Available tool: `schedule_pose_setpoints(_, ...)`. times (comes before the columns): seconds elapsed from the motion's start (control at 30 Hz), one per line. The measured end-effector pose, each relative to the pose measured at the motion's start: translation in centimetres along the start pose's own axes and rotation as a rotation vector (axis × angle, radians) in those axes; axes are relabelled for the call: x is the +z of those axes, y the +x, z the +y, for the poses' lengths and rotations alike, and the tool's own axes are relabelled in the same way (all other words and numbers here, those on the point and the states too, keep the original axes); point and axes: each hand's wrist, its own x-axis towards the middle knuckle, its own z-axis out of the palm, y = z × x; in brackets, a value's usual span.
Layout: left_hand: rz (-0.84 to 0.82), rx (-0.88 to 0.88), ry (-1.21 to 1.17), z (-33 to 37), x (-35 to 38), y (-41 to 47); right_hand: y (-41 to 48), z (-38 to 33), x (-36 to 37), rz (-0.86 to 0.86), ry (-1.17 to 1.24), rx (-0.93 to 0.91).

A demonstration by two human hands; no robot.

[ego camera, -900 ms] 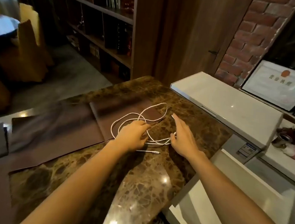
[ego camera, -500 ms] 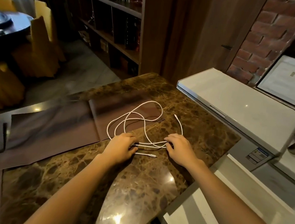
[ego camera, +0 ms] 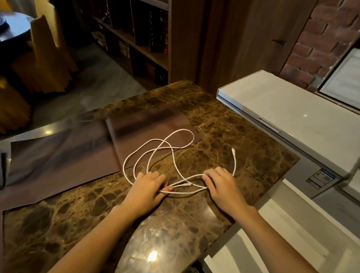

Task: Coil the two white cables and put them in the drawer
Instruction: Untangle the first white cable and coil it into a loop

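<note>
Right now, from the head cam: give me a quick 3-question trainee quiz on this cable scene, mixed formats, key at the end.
1. True or false: the white cables already sit in a tight, finished coil.
2. Multiple choice: what do the cable loops partly lie on? A) a dark mat on the marble counter B) a metal tray C) the floor
3. Short answer: which hand is nearer the free plug end?

Key:
1. False; they lie in loose, overlapping loops.
2. A
3. The right hand; the left hand pinches strands at the near side.
</note>
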Motion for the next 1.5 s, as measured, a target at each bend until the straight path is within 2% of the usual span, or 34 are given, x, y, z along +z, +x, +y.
schedule_pose_setpoints(0.07,0.009,-0.021,-0.092,0.5,-0.1,-0.3,-0.4,-0.6,-0.1,0.018,0.070,0.023)
schedule_pose_setpoints(0.23,0.124,-0.232,-0.605,2.7,-2.9,-0.2,-0.6,-3.1,-1.9,0.126,0.306,0.196)
schedule_pose_setpoints(0.33,0.225,-0.330,-0.846,4.0,-5.6,0.6,-0.4,-5.6,-2.6,0.074,0.639,0.397)
schedule_pose_setpoints(0.43,0.272,-0.512,-1.100,4.4,-8.0,1.4,0.0,-8.2,-3.5,0.022,1.048,0.577)
schedule_pose_setpoints(0.53,0.291,-0.599,-1.202,4.1,-9.1,1.8,0.2,-10.3,-4.6,-0.018,1.227,0.606)
schedule_pose_setpoints(0.7,0.309,-0.669,-1.221,4.0,-9.8,1.8,0.4,-11.8,-5.3,-0.108,1.097,0.386)
schedule_pose_setpoints(0.83,0.296,-0.591,-1.021,2.9,-9.9,1.0,1.0,-12.2,-6.2,-0.078,1.057,0.389)
schedule_pose_setpoints(0.97,0.210,-0.403,-0.856,1.4,-9.9,-0.4,2.0,-12.0,-7.7,-0.089,1.313,0.508)
schedule_pose_setpoints(1.03,0.187,-0.336,-0.755,0.9,-10.1,-0.7,2.7,-12.1,-8.4,-0.062,1.338,0.522)
schedule_pose_setpoints(1.13,0.218,-0.271,-0.723,0.8,-11.1,-0.4,4.2,-12.6,-9.6,0.013,1.397,0.503)
schedule_pose_setpoints(1.33,0.423,-0.118,-0.750,2.0,-14.9,1.5,6.9,-14.4,-13.3,0.049,1.605,0.389)
schedule_pose_setpoints(1.5,0.372,-0.088,-0.664,2.4,-16.2,2.2,8.6,-16.8,-16.6,0.085,1.807,0.302)
